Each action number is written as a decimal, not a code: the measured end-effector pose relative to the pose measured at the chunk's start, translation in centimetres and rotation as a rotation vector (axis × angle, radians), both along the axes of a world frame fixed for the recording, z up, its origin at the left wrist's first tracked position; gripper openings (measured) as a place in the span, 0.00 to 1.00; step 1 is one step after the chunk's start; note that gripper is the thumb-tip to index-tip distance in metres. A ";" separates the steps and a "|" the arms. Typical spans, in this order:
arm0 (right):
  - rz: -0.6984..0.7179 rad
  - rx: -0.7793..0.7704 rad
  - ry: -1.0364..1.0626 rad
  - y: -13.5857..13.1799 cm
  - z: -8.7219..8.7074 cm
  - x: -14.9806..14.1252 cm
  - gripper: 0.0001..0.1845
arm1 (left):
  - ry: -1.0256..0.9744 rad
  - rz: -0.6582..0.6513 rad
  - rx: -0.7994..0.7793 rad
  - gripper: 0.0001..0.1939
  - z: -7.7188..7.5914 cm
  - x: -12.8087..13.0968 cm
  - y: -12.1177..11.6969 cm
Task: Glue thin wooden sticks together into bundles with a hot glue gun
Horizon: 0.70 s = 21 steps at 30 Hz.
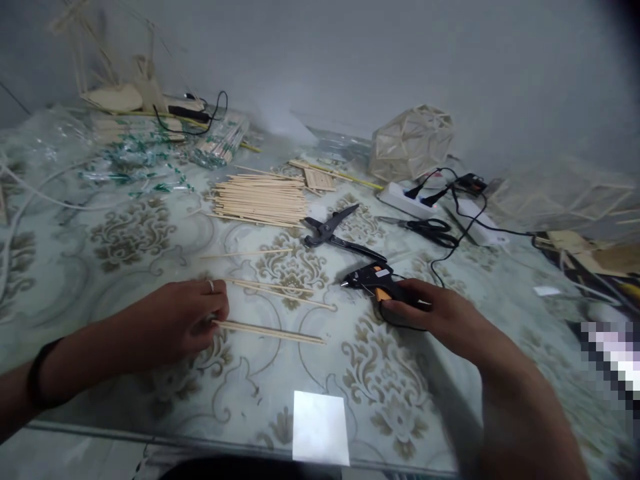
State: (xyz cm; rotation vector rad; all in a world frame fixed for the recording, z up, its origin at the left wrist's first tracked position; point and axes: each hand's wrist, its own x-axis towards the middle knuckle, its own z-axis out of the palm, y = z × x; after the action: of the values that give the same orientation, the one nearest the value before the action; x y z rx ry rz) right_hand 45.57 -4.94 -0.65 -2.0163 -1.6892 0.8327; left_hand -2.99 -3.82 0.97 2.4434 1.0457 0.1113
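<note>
My left hand [187, 320] rests on the table with its fingers curled, pinching the near end of a thin wooden stick [273, 331] that lies flat and points right. A second pair of sticks [280, 291] lies just beyond it. My right hand [440, 317] is closed on the handle of a black glue gun [373, 279] with an orange trigger; the nozzle points left toward the sticks. The gun's black cord [460, 237] runs back to a white power strip [407, 200].
A pile of wooden sticks [260, 198] lies at mid-table. Black pliers [335, 233] and scissors [430, 230] lie behind the gun. A geodesic stick ball [413, 141] stands at the back, packets of sticks [220, 143] at back left, a white card [320, 427] near the front edge.
</note>
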 end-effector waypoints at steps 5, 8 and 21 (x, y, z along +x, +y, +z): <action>0.076 0.008 0.263 -0.3 -0.8 1.1 0.26 | 0.070 -0.088 -0.011 0.05 0.3 0.3 1.9; 0.083 0.072 0.440 -0.6 -1.6 1.8 0.18 | 0.075 -0.146 -0.004 0.07 0.1 1.3 2.9; 0.043 0.163 0.782 -0.8 -2.9 0.2 0.17 | 0.073 0.283 0.265 0.09 0.1 7.2 -4.0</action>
State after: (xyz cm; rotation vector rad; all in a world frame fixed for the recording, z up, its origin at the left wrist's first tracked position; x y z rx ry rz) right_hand 45.72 -5.79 -3.57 -1.2838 -1.2824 1.2401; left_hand 4.22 -7.83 1.08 2.5286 1.4902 0.2702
